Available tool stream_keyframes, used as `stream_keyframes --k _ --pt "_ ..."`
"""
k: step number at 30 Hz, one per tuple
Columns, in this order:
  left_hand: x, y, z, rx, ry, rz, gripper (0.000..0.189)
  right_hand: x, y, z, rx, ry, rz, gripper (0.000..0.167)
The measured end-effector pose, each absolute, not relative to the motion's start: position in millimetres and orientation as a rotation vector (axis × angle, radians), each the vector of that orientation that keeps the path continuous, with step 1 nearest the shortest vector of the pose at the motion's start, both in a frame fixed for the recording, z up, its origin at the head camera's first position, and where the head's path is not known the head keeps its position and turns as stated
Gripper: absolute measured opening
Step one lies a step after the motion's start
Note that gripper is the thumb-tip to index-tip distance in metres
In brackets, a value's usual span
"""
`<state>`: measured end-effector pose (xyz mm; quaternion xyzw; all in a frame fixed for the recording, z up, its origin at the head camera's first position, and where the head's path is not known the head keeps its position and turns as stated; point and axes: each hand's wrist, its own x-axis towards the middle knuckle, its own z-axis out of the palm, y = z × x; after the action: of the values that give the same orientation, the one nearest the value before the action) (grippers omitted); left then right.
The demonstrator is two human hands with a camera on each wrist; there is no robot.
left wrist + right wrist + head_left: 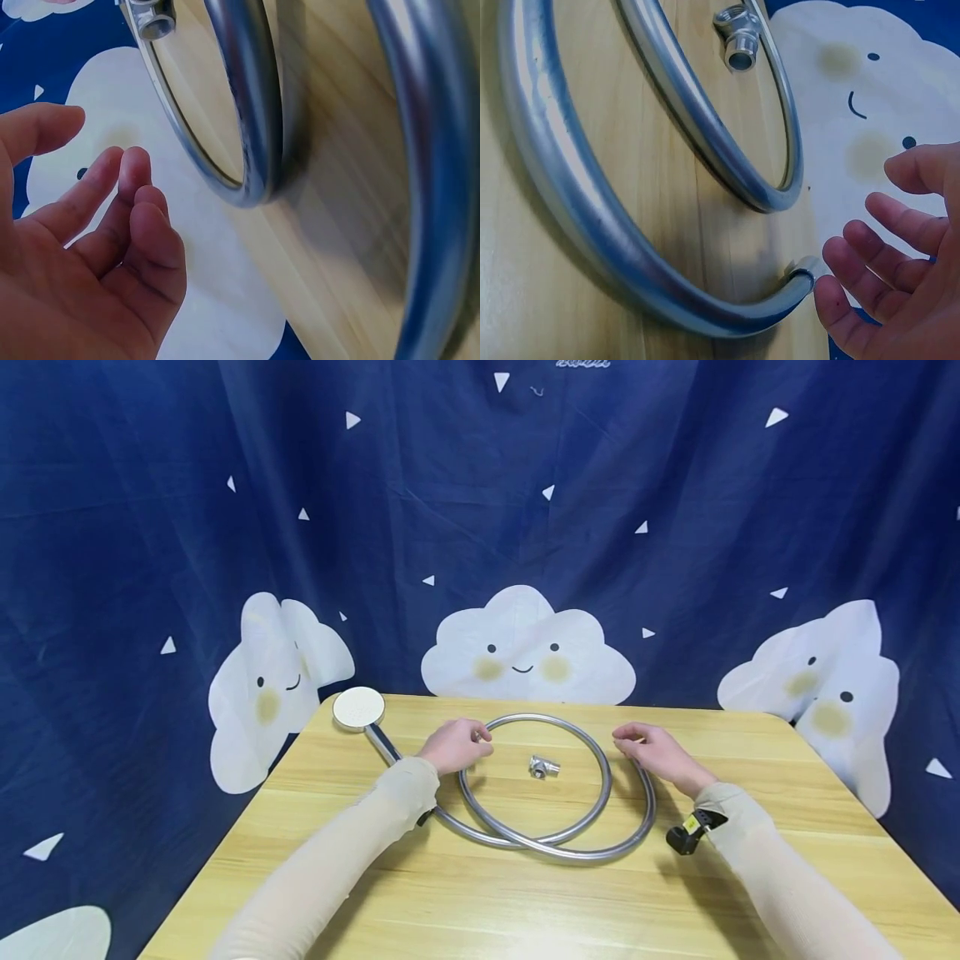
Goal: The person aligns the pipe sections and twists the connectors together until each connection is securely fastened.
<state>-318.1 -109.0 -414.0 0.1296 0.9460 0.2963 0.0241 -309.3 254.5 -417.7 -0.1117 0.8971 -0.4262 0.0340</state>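
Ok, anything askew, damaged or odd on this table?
Nothing looks damaged or spilled. The shower hose lies coiled on the table, the shower head at the far left corner, a small metal fitting loose inside the coil. The left hand and right hand rest by the hose.

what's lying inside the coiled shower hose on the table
A small metal fitting lies on the bare wood inside the hose loop, apart from it. The left hand covers a bit of the loop's edge.
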Motion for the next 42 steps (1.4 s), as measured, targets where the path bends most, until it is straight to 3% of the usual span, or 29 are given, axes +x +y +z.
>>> stream_keyframes --k 42 --pt "-326 -42 -416 0.475 2.767 0.597 0.049 -309 270 -429 -0.297 2.793 -1.306 0.036"
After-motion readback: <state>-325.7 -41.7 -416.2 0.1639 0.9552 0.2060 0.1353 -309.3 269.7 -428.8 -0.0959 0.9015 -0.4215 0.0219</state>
